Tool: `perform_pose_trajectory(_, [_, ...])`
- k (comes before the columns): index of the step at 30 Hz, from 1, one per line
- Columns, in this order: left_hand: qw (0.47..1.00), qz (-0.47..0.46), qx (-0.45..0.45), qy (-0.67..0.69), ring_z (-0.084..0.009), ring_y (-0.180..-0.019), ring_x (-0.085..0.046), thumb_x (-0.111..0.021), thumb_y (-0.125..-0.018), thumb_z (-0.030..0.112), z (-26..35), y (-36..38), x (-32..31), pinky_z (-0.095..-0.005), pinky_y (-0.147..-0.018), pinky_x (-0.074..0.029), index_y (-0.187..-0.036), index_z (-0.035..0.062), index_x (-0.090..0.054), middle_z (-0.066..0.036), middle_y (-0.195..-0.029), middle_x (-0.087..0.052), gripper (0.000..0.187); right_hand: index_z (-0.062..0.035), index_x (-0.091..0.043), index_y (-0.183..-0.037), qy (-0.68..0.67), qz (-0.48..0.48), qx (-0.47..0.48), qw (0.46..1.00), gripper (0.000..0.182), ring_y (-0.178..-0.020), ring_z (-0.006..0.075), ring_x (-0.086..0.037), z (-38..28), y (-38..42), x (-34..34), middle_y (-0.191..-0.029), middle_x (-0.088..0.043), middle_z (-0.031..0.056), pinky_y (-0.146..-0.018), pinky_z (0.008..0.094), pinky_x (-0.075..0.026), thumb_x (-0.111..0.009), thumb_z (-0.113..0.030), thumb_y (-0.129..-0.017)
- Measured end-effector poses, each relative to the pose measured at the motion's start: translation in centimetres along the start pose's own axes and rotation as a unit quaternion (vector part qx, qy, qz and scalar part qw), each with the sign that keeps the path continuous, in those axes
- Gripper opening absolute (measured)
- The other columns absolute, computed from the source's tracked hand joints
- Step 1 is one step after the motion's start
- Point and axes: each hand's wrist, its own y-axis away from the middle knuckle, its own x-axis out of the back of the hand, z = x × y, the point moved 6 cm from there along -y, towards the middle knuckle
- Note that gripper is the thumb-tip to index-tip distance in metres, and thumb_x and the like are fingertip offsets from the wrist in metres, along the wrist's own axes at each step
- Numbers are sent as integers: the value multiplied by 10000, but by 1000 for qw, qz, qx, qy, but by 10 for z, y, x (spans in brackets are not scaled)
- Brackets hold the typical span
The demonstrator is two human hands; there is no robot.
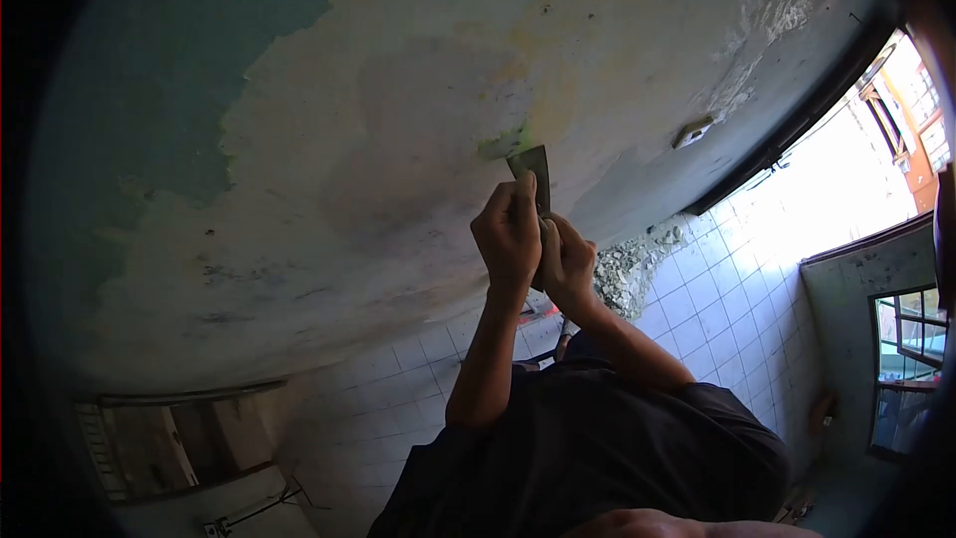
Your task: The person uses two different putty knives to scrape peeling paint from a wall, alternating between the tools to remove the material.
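Both my hands grip a putty knife, or scraper, whose dark, flared blade lies against or very close to the wall. My left hand is closed at the base of the blade, one digit pressed along the metal. Just to the right and lower, my right hand wraps around the handle, which is mostly hidden by fingers. At the blade's edge is a small greenish patch. Around it the wall is pale and stained, and green paint covers its left part with a ragged border.
A heap of broken paint or plaster flakes lies on the white tiled floor along the wall. A wall socket sits to the right. Beyond it is a bright doorway, with a window below. Another opening shows lower left.
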Motion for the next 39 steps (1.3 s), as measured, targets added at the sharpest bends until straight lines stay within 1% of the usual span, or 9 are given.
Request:
perform_pose_trajectory(1, [1000, 8, -5, -10, -69, -603, -433, -653, -1017, 223, -3, 6, 0, -289, -555, -391, -744, -14, -606, -27, -607, -521, 365, 39, -682, -1076, -68, 10, -118, 991, 225, -577, 131, -684, 10, 5, 1, -625, -649, 137, -540, 299, -528, -563, -143, -1015])
perform_pose_trajectory(5, [999, 7, -19, -35, -84, -593, -420, -658, -1015, 243, 10, -8, 1, -308, -543, -385, -731, -12, -598, -39, -583, -492, 387, 40, -677, -1067, -107, -3, -160, 981, 224, -560, 108, -664, 2, -4, -3, -599, -630, 122, -527, 298, -518, -563, -146, -1018])
perform_pose_trajectory(9, [1000, 9, -8, -27, -84, -585, -408, -662, -1014, 251, 6, -5, 6, -320, -530, -368, -724, -9, -589, -28, -573, -474, 396, 35, -678, -1084, -41, -5, -5, 999, 239, -580, 89, -663, -5, -1, -6, -593, -617, 108, -519, 289, -506, -561, -165, -1024])
perform_pose_trajectory(14, [997, 13, -20, -73, -85, -531, -466, -677, -1002, 235, 0, 0, 12, -315, -502, -376, -740, 9, -613, -77, -567, -529, 352, 44, -665, -1029, -126, -1, -153, 980, 249, -555, 53, -565, -9, 4, -8, -585, -589, 47, -504, 270, -463, -503, -143, -1054])
perform_pose_trajectory(15, [999, 12, -13, -44, -85, -530, -469, -678, -1001, 236, 1, 2, 14, -317, -500, -375, -731, 7, -603, -88, -566, -520, 362, 24, -687, -1076, -118, -15, -153, 981, 224, -588, 91, -642, -2, 10, -7, -627, -610, 134, -548, 290, -493, -568, -159, -1025])
perform_pose_trajectory(24, [995, 38, -55, -76, -104, -510, -409, -674, -1003, 239, 8, -12, 18, -319, -490, -362, -713, 5, -588, -88, -539, -481, 383, 35, -687, -1049, -84, 6, -90, 992, 213, -532, 88, -571, 0, -6, -16, -622, -590, 168, -526, 315, -471, -564, -138, -1024])
perform_pose_trajectory(30, [993, 33, -54, -101, -145, -488, -424, -677, -999, 228, 9, -3, 27, -329, -490, -373, -746, 12, -636, -114, -563, -532, 335, 34, -688, -1075, -96, -9, -114, 989, 210, -617, 142, -679, 4, 7, -20, -685, -624, 206, -574, 323, -513, -572, -131, -1018])
perform_pose_trajectory(31, [985, 76, -125, -89, -151, -482, -430, -679, -998, 236, 17, -8, 24, -335, -487, -370, -726, 11, -616, -109, -556, -525, 359, 31, -690, -1082, -106, 10, -85, 991, 219, -625, 140, -682, 13, 0, -28, -688, -638, 198, -582, 321, -516, -573, -144, -1023])
perform_pose_trajectory(39, [987, 51, -119, -94, -200, -460, -439, -673, -1001, 267, 52, -19, 32, -374, -487, -378, -704, 20, -582, -134, -555, -507, 398, 33, -658, -1024, -181, -26, -143, 973, 251, -619, 69, -587, -29, -17, -22, -601, -560, 122, -541, 313, -481, -549, -191, -1047])
